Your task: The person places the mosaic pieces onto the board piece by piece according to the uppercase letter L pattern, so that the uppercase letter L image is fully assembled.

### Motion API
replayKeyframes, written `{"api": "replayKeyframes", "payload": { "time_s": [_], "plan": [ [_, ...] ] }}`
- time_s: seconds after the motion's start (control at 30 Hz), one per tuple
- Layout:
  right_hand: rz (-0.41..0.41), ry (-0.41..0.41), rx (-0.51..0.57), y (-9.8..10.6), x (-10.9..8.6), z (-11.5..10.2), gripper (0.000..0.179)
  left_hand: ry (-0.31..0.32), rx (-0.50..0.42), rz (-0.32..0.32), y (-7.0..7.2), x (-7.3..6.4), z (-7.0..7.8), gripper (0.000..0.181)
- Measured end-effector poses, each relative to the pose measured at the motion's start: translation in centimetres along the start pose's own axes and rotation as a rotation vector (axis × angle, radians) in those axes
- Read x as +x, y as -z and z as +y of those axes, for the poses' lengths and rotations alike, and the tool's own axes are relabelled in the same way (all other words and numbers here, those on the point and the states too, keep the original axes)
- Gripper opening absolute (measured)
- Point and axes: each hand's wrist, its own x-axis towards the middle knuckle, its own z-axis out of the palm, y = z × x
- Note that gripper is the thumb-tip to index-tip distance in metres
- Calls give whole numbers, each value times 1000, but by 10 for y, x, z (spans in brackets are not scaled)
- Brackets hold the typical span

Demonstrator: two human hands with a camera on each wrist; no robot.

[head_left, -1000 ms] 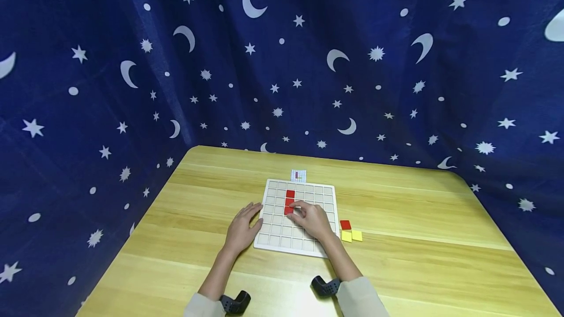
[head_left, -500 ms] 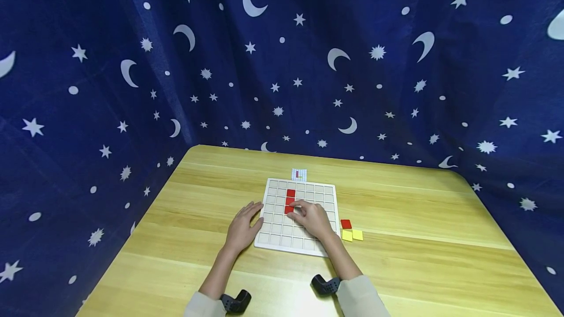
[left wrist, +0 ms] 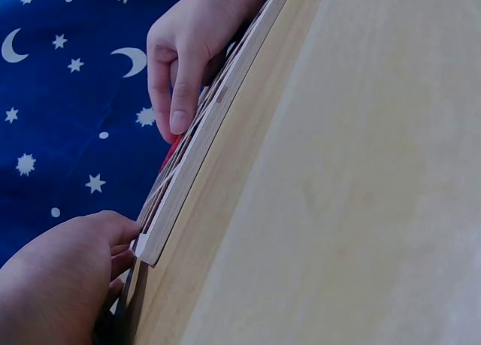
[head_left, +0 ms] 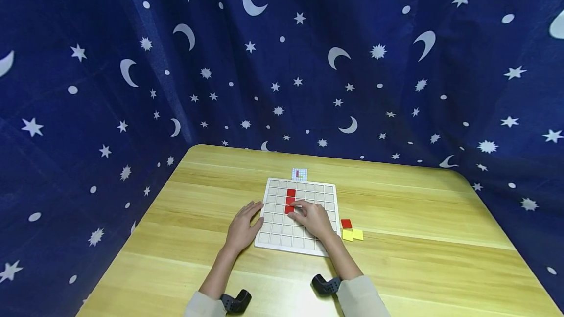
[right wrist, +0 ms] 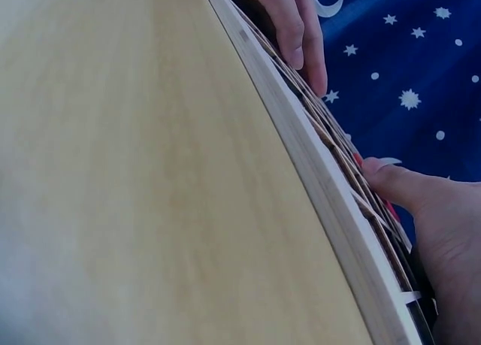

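A flat white square board with rows of small square pockets [head_left: 275,229] lies on the light yellow wooden bench [head_left: 423,214]. Three flat red square tiles sit in it in one straight line, going from far to near: the far red tile [head_left: 291,192], the middle red tile [head_left: 290,200] and the near red tile [head_left: 288,209]. The person's right hand [head_left: 315,220] reaches over the board, and its grip pinches the near red tile, with the first finger and thumb bent around it. The left hand [head_left: 240,227] has a loose grip, and its fingers and thumb touch the left edge of the board. To the right of the board, a loose red square tile [head_left: 346,223] lies near two flat yellow square tiles [head_left: 358,234]. A small white paper card with a grid and a little coloured picture [head_left: 299,174] lies just past the far edge of the board. Behind the bench hangs a dark blue cloth curtain with white stars and moons [head_left: 308,126]. Both arms have pale sleeves [head_left: 362,297] and small black wrist cameras [head_left: 236,302].
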Motion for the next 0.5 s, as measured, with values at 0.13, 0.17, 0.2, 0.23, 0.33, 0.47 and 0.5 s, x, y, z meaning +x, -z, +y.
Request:
{"api": "replayKeyframes", "payload": {
  "time_s": [0.13,0.17,0.2,0.23,0.33,0.47,0.5],
  "plan": [
    [-3,-5,-3,-1,-1,0,29,-2,3,0,0,-1,-1,39],
    [-5,-7,-4,-1,-1,0,29,-2,1,0,0,-1,-1,39],
    [-6,-8,-3,-1,-2,0,30,-5,0,1,0,-1,-1,39],
    [-5,-9,-7,-1,-2,0,30,-8,1,3,0,-1,-1,39],
    [-1,-3,-9,0,-4,-1,31,-11,-5,7,0,-2,-1,39],
    [8,-2,13,3,-7,-3,31,-14,-5,9,0,-1,0,39],
    [12,-1,21,4,-7,-4,31,-17,-2,9,0,-1,-1,39]
  ]
}}
